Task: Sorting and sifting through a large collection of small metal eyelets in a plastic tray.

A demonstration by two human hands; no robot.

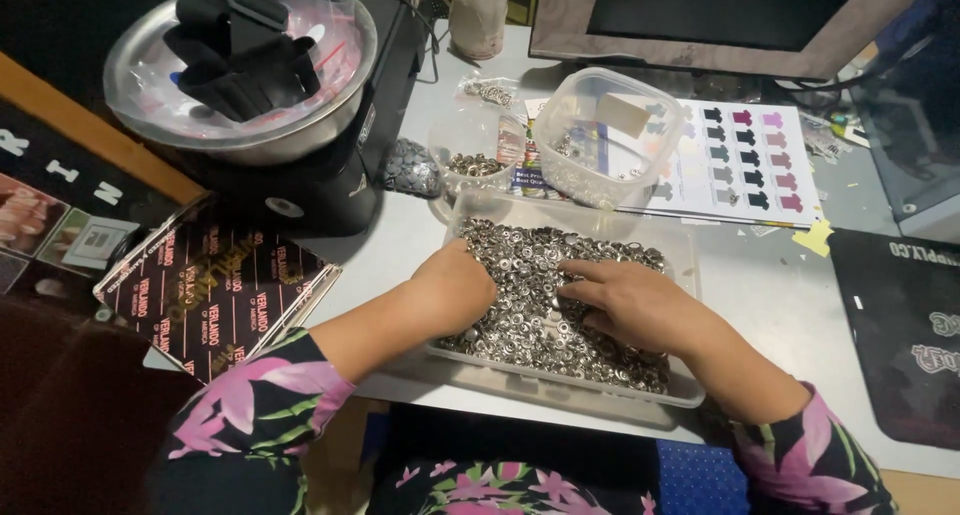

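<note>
- The left hand point(462, 285) is buried, curled, in the metal snap fasteners point(540, 320); whether any are gripped cannot be told.
- The right hand point(625, 300) lies flat and open on them.
- One clear tray point(590, 385) holds them at the worktop's point(770, 285) near edge.
- Fasteners, too many to count, could be pushed over the low rim.
- Two smaller tubs point(600, 140) stand behind.

I count two hands, my left hand point(455, 287) and my right hand point(630, 300), both in one clear tray point(560, 387) of silver snap fasteners point(540, 325), too many to count. Behind it I see two smaller clear tubs point(605, 135), one steel bowl point(240, 140), one colour chart sheet point(745, 160) and one monitor point(700, 20).
</note>
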